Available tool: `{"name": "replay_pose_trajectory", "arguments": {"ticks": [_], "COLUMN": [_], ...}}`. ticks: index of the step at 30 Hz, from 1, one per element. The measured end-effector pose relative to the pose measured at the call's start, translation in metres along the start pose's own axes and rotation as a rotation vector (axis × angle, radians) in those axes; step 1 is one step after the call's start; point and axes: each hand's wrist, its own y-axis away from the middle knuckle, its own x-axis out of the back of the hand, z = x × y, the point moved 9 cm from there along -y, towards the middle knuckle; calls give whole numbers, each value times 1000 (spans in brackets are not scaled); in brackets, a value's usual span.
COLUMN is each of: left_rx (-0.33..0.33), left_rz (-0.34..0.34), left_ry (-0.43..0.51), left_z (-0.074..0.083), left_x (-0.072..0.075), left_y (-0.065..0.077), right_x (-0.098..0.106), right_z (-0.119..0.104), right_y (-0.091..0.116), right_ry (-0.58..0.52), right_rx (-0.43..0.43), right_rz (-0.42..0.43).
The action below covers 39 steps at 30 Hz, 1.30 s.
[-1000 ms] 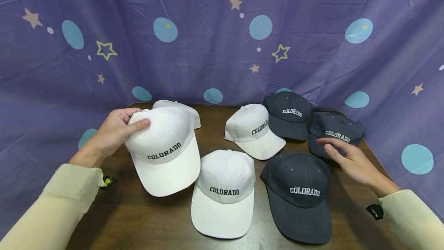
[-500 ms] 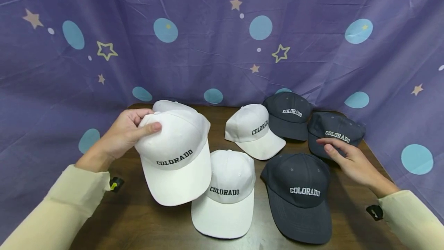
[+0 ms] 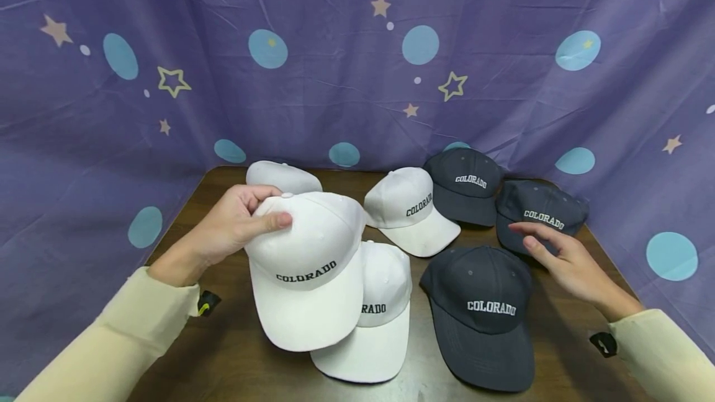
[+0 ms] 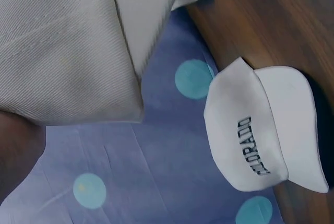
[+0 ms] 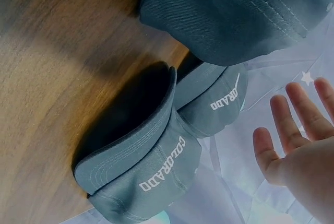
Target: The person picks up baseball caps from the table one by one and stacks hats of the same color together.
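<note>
My left hand [image 3: 234, 228] pinches the crown of a white baseball cap [image 3: 304, 290] lettered COLORADO, thumb on top near the button, brim toward me. That cap hangs in front of a second white cap [image 3: 385, 327] and covers its left part. In the left wrist view the held cap [image 4: 68, 51] fills the upper left. My right hand [image 3: 570, 259] hovers with relaxed fingers in front of a dark cap [image 3: 544, 209] at the right, holding nothing. The right wrist view shows the hand [image 5: 308, 145] with spread fingers beside dark caps.
On the wooden table [image 3: 223, 358], a white cap [image 3: 282, 177] sits at the back left and another white cap [image 3: 410, 209] at back centre. A dark cap [image 3: 463, 182] stands behind it, and a dark cap [image 3: 486, 315] lies front right. A purple curtain [image 3: 335, 110] rises behind.
My left hand has carried the white cap to the right and toward me, so it now overlaps the front white cap and uncovers more of the back left one. My right hand stays put.
</note>
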Motion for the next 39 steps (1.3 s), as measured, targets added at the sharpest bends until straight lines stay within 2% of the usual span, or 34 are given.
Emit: {"name": "replay_pose_trajectory", "arguments": {"ticks": [5, 12, 20, 33, 39], "left_rx": [4, 9, 39, 69, 97], "left_rz": [-45, -64, -104, -114, -126], "left_ry": [19, 29, 60, -18, -11], "left_z": [0, 0, -1, -11, -22], "left_x": [-16, -32, -51, -70, -79], "left_y": [-4, -10, -14, -24, -29], "right_x": [-1, -1, -3, -2, -2], "right_z": [-5, -14, -18, -33, -36], "right_y": [4, 6, 8, 9, 9], "right_ry": [2, 3, 15, -2, -6], "right_rx": [9, 106, 150, 241, 261], "right_rz": [-5, 27, 25, 46, 48]}}
